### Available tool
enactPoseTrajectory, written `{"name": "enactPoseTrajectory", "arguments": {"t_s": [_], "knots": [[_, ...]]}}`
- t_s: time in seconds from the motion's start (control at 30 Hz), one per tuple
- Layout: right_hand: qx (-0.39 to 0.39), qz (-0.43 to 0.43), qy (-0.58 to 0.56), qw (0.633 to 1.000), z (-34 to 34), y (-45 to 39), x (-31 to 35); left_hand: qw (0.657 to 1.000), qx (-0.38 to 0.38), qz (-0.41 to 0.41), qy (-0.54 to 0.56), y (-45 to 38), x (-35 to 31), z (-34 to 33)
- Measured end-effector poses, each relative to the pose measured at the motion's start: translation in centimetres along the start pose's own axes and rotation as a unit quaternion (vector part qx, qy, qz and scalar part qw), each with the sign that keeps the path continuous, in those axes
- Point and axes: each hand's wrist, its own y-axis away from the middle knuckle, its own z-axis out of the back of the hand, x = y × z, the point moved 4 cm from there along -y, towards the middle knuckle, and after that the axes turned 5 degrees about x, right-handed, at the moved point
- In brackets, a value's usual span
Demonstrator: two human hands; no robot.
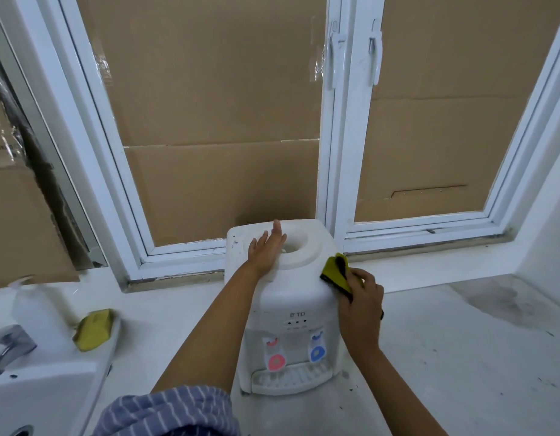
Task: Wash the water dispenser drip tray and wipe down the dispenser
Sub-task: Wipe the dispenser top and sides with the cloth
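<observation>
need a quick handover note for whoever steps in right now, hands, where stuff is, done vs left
Left hand: open, flat on the dispenser top, steadying it.
Right hand: grip closed on a yellow cloth, pressed to the dispenser's upper right side.
Drip tray: seated under the taps; whether it is washed cannot be told.
Yellow sponge: on the counter by the sink.
Left: wipe the rest of the dispenser, check the tray.
</observation>
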Motion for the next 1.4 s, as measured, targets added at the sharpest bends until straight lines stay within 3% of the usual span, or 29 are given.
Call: {"name": "enactPoseTrajectory", "arguments": {"t_s": [0.23,0.4,0.6,0.67,0.83,0.93,1.2,1.27,1.4], "knots": [[0.017,0.028,0.023,0.999,-2.5,4.2,1.5,0.996,-0.006,-0.026,-0.082,0.1,-0.2,-0.1],[0.008,0.045,0.095,0.994,-2.9,4.5,0.8,0.999,-0.03,0.01,-0.028,-0.6,0.2,0.1],[0.005,0.016,-0.006,1.0,0.5,1.4,1.9,0.999,-0.006,-0.011,-0.036,1.1,-1.2,-0.2],[0.006,0.014,0.025,1.0,0.8,0.7,2.3,0.999,-0.011,-0.013,-0.031,1.6,-1.5,-0.1],[0.075,0.138,0.096,0.983,-1.9,2.3,2.8,0.999,-0.008,-0.015,-0.037,2.4,-2.1,-0.1],[0.092,0.159,0.139,0.973,-2.6,2.1,2.1,0.999,-0.003,-0.017,-0.039,2.7,-2.2,-0.2],[0.125,-0.016,0.149,0.981,-3.3,-5.4,1.1,0.996,-0.017,-0.016,-0.081,2.2,-1.7,0.0],[0.12,-0.019,0.137,0.983,-3.3,-5.9,0.9,0.996,-0.018,-0.013,-0.091,1.9,-1.4,0.0],[0.021,0.029,0.099,0.994,-2.9,-3.2,1.6,0.994,-0.026,-0.021,-0.106,1.6,-1.2,-0.2]]}}
